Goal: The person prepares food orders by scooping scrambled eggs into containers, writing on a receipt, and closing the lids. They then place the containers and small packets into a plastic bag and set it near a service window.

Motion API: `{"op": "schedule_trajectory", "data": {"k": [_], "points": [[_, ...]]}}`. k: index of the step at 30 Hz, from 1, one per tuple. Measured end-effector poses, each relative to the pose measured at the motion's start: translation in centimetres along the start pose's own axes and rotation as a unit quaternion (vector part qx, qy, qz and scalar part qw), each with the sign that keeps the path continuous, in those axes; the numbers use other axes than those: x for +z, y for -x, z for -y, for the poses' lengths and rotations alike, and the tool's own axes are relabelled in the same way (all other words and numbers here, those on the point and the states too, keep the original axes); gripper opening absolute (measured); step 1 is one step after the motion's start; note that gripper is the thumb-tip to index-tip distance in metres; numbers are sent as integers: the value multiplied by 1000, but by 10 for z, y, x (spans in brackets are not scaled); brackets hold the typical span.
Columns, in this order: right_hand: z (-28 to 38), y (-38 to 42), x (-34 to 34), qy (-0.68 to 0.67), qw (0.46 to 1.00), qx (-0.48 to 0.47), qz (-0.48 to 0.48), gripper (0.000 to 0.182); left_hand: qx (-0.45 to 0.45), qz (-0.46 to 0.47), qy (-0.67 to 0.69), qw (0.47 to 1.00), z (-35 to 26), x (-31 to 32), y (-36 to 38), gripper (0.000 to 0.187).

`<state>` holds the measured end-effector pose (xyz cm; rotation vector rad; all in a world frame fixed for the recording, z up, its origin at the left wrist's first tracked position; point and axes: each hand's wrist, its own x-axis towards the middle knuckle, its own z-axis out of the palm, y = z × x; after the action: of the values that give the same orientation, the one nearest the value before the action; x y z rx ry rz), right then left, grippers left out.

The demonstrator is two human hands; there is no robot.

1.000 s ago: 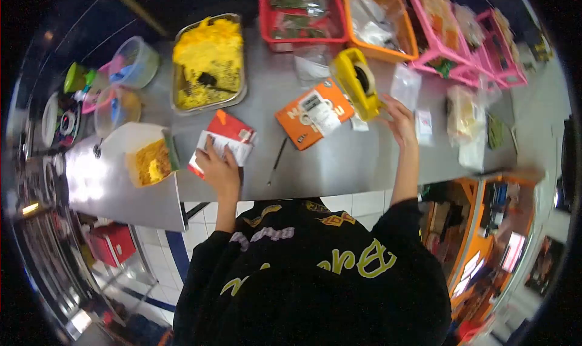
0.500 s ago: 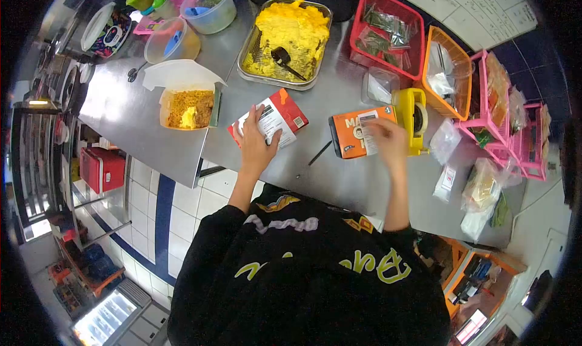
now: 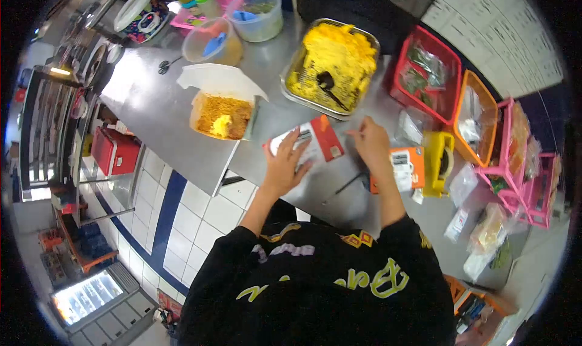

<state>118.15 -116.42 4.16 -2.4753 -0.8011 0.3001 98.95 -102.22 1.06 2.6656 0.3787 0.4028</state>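
My left hand [image 3: 286,166] rests with fingers spread on a red and white carton [image 3: 327,139] that lies on the steel counter. Just right of that carton, my right hand [image 3: 372,145] is raised with thumb and fingertips drawn together; whatever is between them is too small to make out. Beneath my right forearm sits an orange box [image 3: 412,162] with a white label on its face. A thin dark pen-like stick [image 3: 347,187] lies between the two boxes. Left of the carton stands an open takeaway box [image 3: 225,113] of orange-brown food with a yellow dollop.
Behind the carton is a metal tray [image 3: 287,86] heaped with yellow food and a black scoop [image 3: 327,82]. A yellow tape dispenser [image 3: 431,164], a red basket [image 3: 445,111] and an orange basket [image 3: 483,158] stand right. Plastic tubs [image 3: 262,26], scissors [image 3: 163,67] and pink racks [image 3: 508,146] line the edges.
My right hand has moved left from the orange box toward the red and white carton. My left hand stays on that carton. The camera view has shifted, moving the counter's things rightward.
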Motion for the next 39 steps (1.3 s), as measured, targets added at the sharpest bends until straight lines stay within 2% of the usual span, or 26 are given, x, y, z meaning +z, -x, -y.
{"op": "schedule_trajectory", "data": {"k": [2, 4, 5, 6, 8, 9, 11, 12, 14, 15, 16, 17, 18, 19, 20, 22, 23, 24, 26, 27, 28, 30, 32, 34, 35, 39], "points": [[25, 2, -1, -81, 996, 21, 32, 34, 6, -18, -11, 1000, 19, -27, 0, 55], [58, 1, 3, -199, 979, -36, 1, 37, -7, -206, 15, 978, 70, -58, -15, 59], [73, -6, 16, -174, 978, -112, -40, 44, -32, -288, 22, 957, 107, -75, -29, 61], [93, -18, 30, -173, 978, -109, -47, 44, -57, -368, 32, 927, 148, -94, -45, 64], [135, -45, 62, -112, 939, -292, -146, 44, -85, -370, -143, 914, 199, -144, -74, 52], [148, -57, 83, -106, 940, -290, -147, 44, -84, -371, -136, 915, 230, -158, -79, 52], [170, -82, 119, -149, 962, -226, -44, 45, -16, -128, -143, 981, 282, -176, -89, 32], [181, -87, 120, -146, 962, -225, -44, 45, -16, -128, -140, 982, 289, -181, -92, 32], [199, -84, 120, -235, 959, -150, 47, 42, -19, -38, 82, 996, 287, -182, -90, 14], [202, -82, 128, -302, 933, -195, 1, 33, -21, -30, 87, 996, 286, -174, -88, 14], [209, -79, 134, -302, 935, -184, 3, 33, -52, -85, 115, 988, 281, -162, -86, 13], [218, -76, 138, -339, 938, -65, 41, 29, -84, -139, 144, 976, 277, -149, -85, 12], [225, -74, 143, -369, 925, 54, 77, 26, -86, -131, 152, 976, 274, -137, -84, 12], [233, -75, 156, -345, 937, -7, -59, 22, -110, -154, 218, 957, 271, -126, -84, 13], [235, -76, 158, -341, 938, 1, -57, 22, -136, -176, 281, 934, 272, -120, -81, 15], [245, -81, 145, -263, 959, -45, -100, 20, -145, -129, 235, 952, 265, -162, -91, 21], [247, -79, 130, -298, 954, 8, -30, 22, -121, -34, 200, 972, 275, -182, -91, 26], [243, -76, 121, -296, 955, 15, -28, 22, -92, 61, 163, 980, 286, -192, -89, 31], [234, -65, 108, -140, 985, -86, 45, 31, -46, 103, 147, 983, 297, -202, -71, 37], [224, -52, 122, -153, 984, -59, 69, 43, 3, 137, 128, 982, 296, -204, -62, 43], [231, -34, 128, -188, 981, -10, 53, 51, 9, 142, 133, 981, 292, -197, -52, 43], [227, -13, 151, -315, 948, -2, 35, 57, -114, 103, 228, 961, 279, -175, -30, 50], [228, -7, 160, -287, 958, 0, -16, 57, -112, 103, 223, 963, 268, -172, -26, 49], [224, -11, 151, -384, 922, 13, 51, 56, -127, 80, 235, 960, 268, -172, -24, 46], [214, -7, 164, -461, 884, 31, 75, 55, -159, 114, 257, 946, 265, -177, -21, 43], [208, 7, 161, -583, 798, 39, 147, 43, -106, 78, 227, 965, 277, -158, 5, 46]]}}
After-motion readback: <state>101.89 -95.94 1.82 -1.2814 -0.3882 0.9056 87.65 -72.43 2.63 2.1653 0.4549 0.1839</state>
